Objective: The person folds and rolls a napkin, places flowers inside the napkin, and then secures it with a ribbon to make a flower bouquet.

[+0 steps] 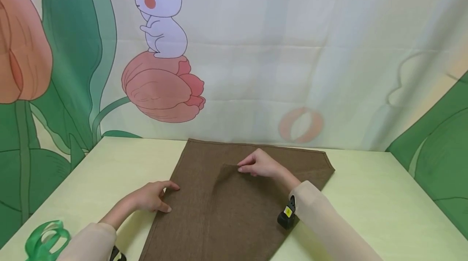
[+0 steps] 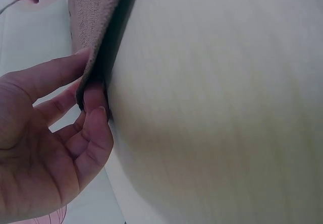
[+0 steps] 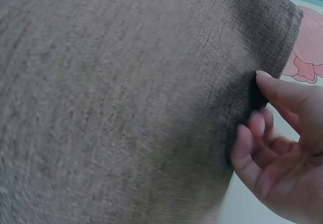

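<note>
A brown woven cloth [image 1: 234, 220] with a stitched hem lies over the middle of the table, a layer of it turned across itself. At its left edge, my left hand [image 1: 148, 197] holds the border; the left wrist view shows some fingers under the edge of the cloth [image 2: 96, 27] and others on top. Over the upper middle, my right hand [image 1: 261, 164] pinches a raised corner of the cloth between thumb and fingertips, leaving a shadowed fold beneath. In the right wrist view, the cloth [image 3: 126, 93] fills most of the picture, its edge at my thumb.
A looped green ribbon [image 1: 45, 241] lies at the table's front left, beside my left sleeve [image 1: 89, 242]. Behind the pale yellow table [image 1: 369, 196] hangs a printed curtain [image 1: 248, 70] with a rabbit and tulips. The cloth's far edge reaches close to it.
</note>
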A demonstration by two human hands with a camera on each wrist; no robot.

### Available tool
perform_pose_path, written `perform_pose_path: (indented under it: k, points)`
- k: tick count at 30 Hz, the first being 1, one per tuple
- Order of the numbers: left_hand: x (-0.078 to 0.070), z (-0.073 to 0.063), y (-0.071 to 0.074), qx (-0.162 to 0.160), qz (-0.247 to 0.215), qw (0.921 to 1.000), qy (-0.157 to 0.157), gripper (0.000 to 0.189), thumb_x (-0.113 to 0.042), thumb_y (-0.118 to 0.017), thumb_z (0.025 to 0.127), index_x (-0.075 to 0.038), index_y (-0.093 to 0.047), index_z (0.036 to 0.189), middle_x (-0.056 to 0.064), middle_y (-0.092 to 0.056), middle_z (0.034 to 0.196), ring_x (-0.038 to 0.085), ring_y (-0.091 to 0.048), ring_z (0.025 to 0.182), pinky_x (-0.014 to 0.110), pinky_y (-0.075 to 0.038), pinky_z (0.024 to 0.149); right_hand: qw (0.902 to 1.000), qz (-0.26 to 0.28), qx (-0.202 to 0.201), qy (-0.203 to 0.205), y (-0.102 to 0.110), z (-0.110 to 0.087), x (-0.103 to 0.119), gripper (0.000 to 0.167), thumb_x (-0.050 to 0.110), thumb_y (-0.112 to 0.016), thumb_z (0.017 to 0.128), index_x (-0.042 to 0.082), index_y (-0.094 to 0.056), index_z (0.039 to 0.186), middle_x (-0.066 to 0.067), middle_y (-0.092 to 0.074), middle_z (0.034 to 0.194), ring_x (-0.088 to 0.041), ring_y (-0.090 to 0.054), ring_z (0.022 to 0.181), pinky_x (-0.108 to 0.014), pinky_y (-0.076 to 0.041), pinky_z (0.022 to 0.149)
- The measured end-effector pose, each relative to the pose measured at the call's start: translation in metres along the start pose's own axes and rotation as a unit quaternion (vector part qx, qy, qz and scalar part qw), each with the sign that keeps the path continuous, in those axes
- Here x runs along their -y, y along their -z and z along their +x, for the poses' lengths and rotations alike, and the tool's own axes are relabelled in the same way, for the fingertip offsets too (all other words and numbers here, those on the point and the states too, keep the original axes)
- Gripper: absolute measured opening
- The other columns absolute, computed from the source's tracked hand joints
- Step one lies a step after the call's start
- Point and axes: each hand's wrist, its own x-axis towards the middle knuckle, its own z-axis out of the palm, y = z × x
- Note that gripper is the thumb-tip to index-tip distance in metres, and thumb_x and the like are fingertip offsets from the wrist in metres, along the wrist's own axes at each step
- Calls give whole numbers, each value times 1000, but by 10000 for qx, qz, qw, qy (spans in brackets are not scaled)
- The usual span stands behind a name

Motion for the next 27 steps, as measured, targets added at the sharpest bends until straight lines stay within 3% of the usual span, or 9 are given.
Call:
perform_pose_path:
  k: [4, 7, 10, 17, 23, 27]
  points:
    - [0, 0, -1, -26, -1, 10000, 9, 54, -3, -72, 73, -5, -51, 122, 2, -42, 58, 12, -38, 46, 26, -33, 50, 9973, -609, -217, 356, 2, 1, 0, 18, 13, -67, 82, 2, -71, 96, -4, -65, 88, -10, -52, 68, -24, -43, 61]
    - [1, 0, -2, -37, -10, 10000, 16, 54, -3, -72, 72, -5, -52, 122, 3, -43, 58, 12, -38, 46, 26, -33, 49, 9990, -421, -98, 83, 4, 3, -1, 20, 14, -65, 84, 2, -70, 99, -8, -65, 84, -9, -51, 58, -23, -43, 55]
    - [3, 0, -2, -20, -33, 10000, -28, 54, -2, -72, 72, -4, -51, 122, 2, -42, 58, 12, -38, 45, 26, -33, 48, 9997, -152, -2, -206, 5, 5, -3, 20, 13, -64, 85, 4, -69, 102, -4, -64, 76, -8, -42, 45, -22, -38, 46]
    - [4, 1, -1, 26, -30, 9999, -166, 54, -2, -72, 73, -3, -51, 122, 2, -42, 58, 11, -38, 45, 26, -34, 48, 9994, 221, 201, -150, 8, 11, -8, 27, 8, -61, 86, 10, -65, 112, -4, -59, 62, -13, -45, 46, -23, -33, 42]
    - [4, 1, -1, 35, -19, 9998, -195, 53, -2, -72, 73, -3, -51, 122, 2, -42, 58, 11, -38, 45, 26, -34, 49, 9984, 192, 536, -65, 10, 16, -8, 21, 5, -59, 87, 6, -68, 105, -7, -67, 83, -12, -53, 51, -23, -36, 43]
    - [5, 1, -1, 41, -8, 9997, -222, 53, -3, -72, 73, -4, -51, 122, 2, -42, 58, 11, -39, 45, 26, -35, 49, 9961, 206, 806, -280, 12, 19, -7, 25, 1, -58, 85, 7, -67, 108, -7, -66, 93, -12, -56, 55, -24, -37, 45]
